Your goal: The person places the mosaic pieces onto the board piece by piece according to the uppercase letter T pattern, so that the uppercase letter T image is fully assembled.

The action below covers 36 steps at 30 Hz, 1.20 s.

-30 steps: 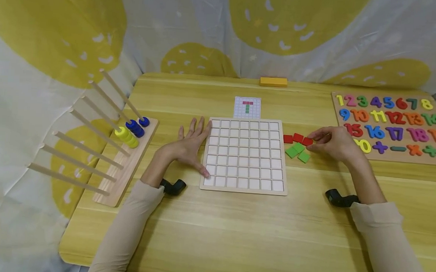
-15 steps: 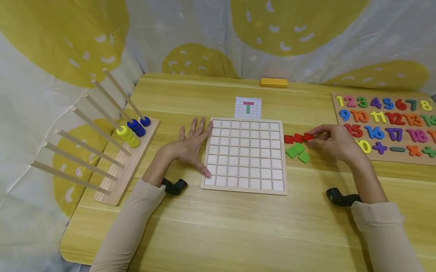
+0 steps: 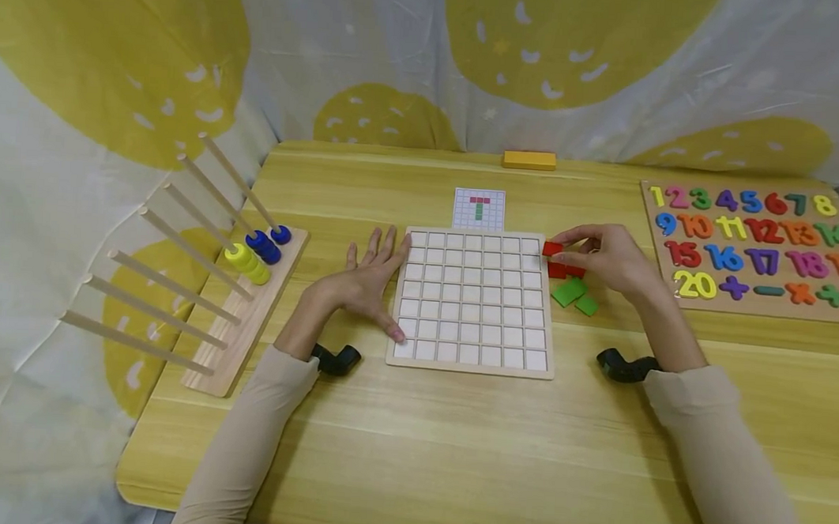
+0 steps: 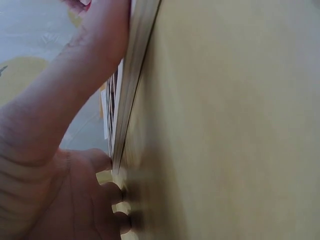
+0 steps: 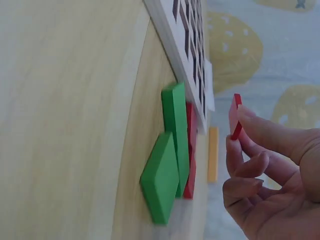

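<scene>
A wooden grid board (image 3: 471,304) of square cells lies flat in front of me. My left hand (image 3: 364,289) is spread along its left edge, with the thumb on the lower left corner and a fingertip at the upper side. Between thumb and fingers my right hand (image 3: 608,258) pinches a red square tile (image 5: 235,116), lifted off the table near the board's upper right corner. Below it lie two more red tiles (image 3: 557,271), partly hidden by the fingers. Several green tiles (image 3: 569,290) lie beside them, right of the board.
Behind the board lies a pattern card (image 3: 479,210) with a red and green T. A peg stand (image 3: 246,308) with yellow and blue beads is at the left. At the right is a number board (image 3: 755,248); a yellow block (image 3: 529,160) sits at the back edge.
My right hand has picked up the rightmost red tile and carried it left towards the grid board. The left hand has stayed in place on the board's edge.
</scene>
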Available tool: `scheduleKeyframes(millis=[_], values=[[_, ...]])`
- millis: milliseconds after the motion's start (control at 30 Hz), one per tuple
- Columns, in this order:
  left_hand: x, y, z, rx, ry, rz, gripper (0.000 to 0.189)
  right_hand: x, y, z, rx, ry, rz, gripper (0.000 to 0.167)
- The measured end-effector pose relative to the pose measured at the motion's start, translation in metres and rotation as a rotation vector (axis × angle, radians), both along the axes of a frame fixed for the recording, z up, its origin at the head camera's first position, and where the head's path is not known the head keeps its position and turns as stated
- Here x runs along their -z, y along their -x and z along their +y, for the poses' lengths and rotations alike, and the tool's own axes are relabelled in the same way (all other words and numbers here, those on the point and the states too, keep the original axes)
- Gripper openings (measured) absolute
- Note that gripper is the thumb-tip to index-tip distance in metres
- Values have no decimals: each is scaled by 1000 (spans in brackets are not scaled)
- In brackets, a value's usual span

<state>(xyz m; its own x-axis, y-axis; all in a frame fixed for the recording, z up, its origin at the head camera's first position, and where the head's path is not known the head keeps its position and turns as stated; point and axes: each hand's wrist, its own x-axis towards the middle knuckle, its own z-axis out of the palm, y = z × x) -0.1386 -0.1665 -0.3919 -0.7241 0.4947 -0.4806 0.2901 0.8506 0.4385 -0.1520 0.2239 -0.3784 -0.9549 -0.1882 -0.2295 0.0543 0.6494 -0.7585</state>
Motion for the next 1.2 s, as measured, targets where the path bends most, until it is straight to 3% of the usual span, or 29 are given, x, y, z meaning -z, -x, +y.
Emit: scheduleKeyframes(millis=[433,967,1200], values=[[1,0,0,-1,-1,1,162,4,11,-41,-39,59,-21,30],[0,-1,1,4,-7,-2,161,9,14,-67,-123,21,-55,27],[1,0,1,1,3,-4,161,10,15,-74,-141,-12,-10,25]])
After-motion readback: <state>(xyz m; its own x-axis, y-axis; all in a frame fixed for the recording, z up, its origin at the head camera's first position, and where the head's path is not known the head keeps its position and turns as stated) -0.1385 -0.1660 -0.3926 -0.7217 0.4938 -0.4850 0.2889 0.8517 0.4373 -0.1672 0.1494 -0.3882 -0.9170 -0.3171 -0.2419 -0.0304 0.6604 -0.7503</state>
